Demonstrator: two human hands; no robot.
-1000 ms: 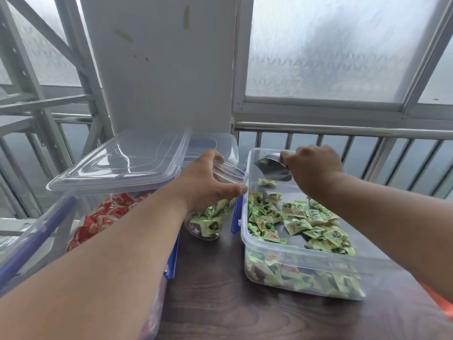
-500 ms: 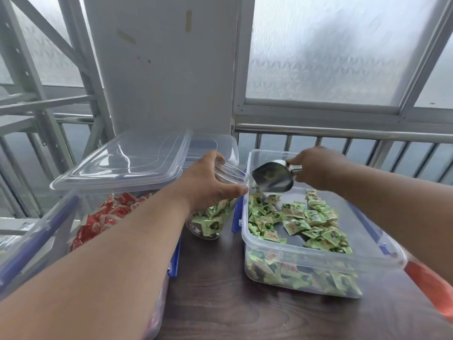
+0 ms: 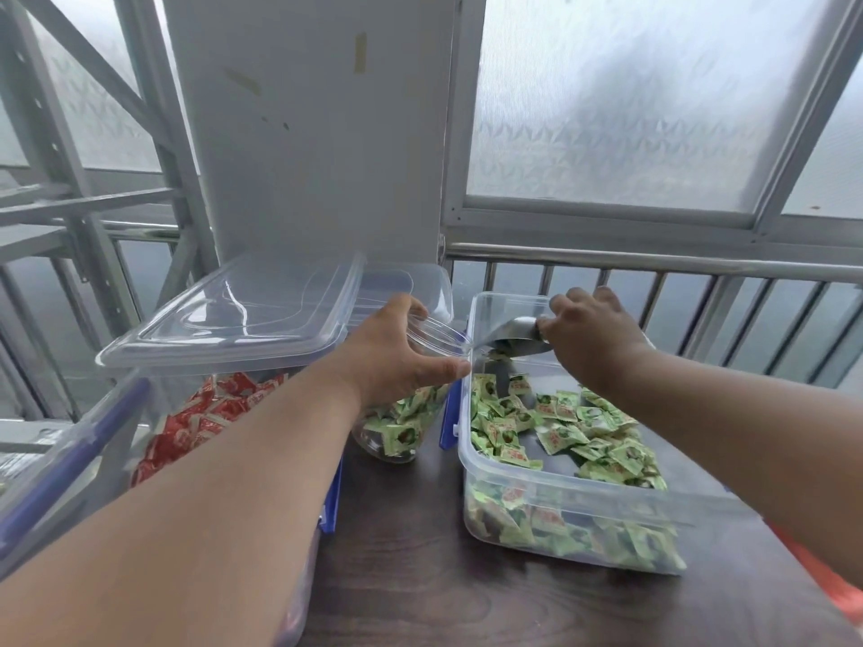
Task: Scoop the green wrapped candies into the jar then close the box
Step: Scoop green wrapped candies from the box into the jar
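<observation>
A clear plastic box (image 3: 560, 492) on the dark table holds many green wrapped candies (image 3: 565, 431). To its left stands a clear jar (image 3: 397, 427), tilted toward the box and partly filled with green candies. My left hand (image 3: 397, 357) grips the jar near its rim. My right hand (image 3: 593, 333) holds the handle of a metal scoop (image 3: 509, 340), whose mouth points left and touches the jar's rim over the box's far left corner. What lies inside the scoop is hard to tell.
A second clear box with red wrapped candies (image 3: 201, 413) stands at the left, with clear lids (image 3: 243, 315) lying on top of it. Blue latches (image 3: 448, 413) hang from the boxes. A railing and frosted windows close the back. Something orange (image 3: 831, 581) lies at the right edge.
The scoop has swung left from the box's far end up to the jar's rim. My left hand keeps the jar in place.
</observation>
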